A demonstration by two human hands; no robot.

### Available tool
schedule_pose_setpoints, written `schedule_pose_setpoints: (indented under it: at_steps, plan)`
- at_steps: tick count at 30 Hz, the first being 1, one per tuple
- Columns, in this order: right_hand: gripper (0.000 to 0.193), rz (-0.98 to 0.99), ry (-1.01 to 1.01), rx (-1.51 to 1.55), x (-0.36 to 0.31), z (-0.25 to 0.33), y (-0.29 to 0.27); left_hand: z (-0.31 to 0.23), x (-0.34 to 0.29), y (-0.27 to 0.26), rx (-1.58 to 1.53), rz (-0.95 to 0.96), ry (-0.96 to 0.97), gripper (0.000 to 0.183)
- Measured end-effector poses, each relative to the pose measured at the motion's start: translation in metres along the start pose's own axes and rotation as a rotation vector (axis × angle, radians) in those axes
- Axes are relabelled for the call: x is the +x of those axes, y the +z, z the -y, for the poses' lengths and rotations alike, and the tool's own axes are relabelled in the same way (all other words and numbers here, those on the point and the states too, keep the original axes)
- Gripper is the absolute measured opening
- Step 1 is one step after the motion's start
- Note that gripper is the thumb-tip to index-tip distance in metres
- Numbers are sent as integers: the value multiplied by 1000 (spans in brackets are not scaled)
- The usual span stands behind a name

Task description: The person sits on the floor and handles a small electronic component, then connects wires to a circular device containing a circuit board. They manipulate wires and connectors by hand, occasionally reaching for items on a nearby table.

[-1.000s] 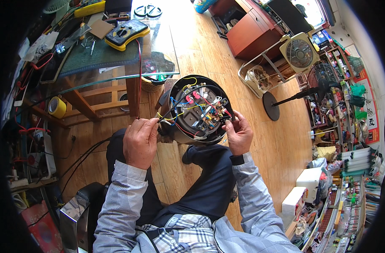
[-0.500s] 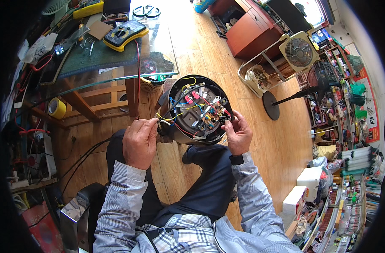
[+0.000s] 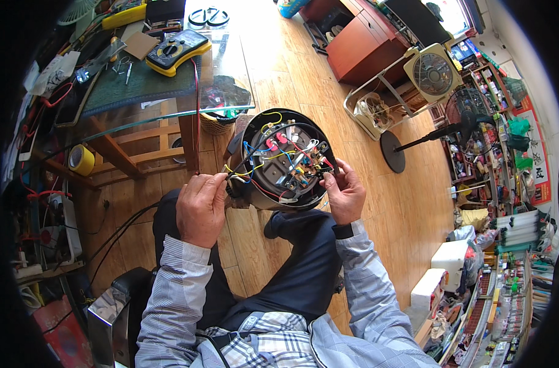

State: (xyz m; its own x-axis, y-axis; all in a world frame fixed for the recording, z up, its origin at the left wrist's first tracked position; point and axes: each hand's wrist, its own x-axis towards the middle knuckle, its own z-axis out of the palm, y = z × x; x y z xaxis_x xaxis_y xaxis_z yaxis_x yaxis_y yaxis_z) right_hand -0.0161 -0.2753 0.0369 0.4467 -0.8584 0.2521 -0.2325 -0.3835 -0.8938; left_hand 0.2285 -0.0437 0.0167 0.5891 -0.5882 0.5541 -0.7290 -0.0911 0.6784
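Little change over the last half second: the whole view has slid slightly left, likely a small turn of the head, while both hands and the work keep nearly the same relation to each other. Judgement: the handling of the wiring is paused or steady at one spot, not advanced. From the left: yellow tape roll under the glass-topped table; yellow-and-black multimeter on top, a red lead dropping from it toward the left hand. Left hand: thumb and forefinger pinched, tips at the wire ends spilling over the near-left rim; whether the lead is also in that grip is hidden. Next, the round housing, in front of the person above the knees, uncovered side facing up; its support cannot be made out. Dark rim, brownish outer wall with a dull shine. Inside, a grey metal plate, crossed by blue wires and a yellow wire; two pink connectors toward the far side, a crowded circuit board at right. Right hand well apart from the left, thumb and forefinger at the right rim; clamped there or merely resting, cannot tell. Farther right, a standing fan on the floor.
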Motion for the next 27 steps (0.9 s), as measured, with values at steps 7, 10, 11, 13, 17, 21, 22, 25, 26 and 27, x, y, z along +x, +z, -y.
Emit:
schedule_pose_setpoints:
  at_steps: [7, 10, 11, 13, 17, 21, 22, 25, 26, 27]
  plan:
    - [47, -12, -8, 4, 0, 0, 2, 0, 1, 0, -7, -2, 2, 16]
    - [47, -11, -4, 10, 0, 0, 2, -1, 0, -1, -6, 6, -6, 16]
    - [47, -11, -2, 5, -1, 0, 2, -1, 0, -1, -5, 5, -8, 16]
    - [47, -15, 3, 16, -1, 0, 2, -1, 0, 0, -3, 4, -12, 16]
    - [47, -25, 11, 50, -1, -1, 4, -1, 0, 0, -7, 4, -16, 17]
    - [47, -30, 15, 31, -1, -2, 3, -1, 0, 0, -2, 7, -14, 17]
    - [47, -36, 4, 40, -1, -2, 3, 0, 0, 0, -5, 9, -16, 17]
    - [46, -53, -18, 42, 0, -4, 4, 0, 0, 0, -7, 10, -17, 17]
    - [46, -52, -19, 45, 0, -4, 5, 0, 0, 0, -3, 6, -13, 17]
    - [46, -51, -20, 47, 0, -5, 5, -1, 0, 0, -2, 4, -13, 16]
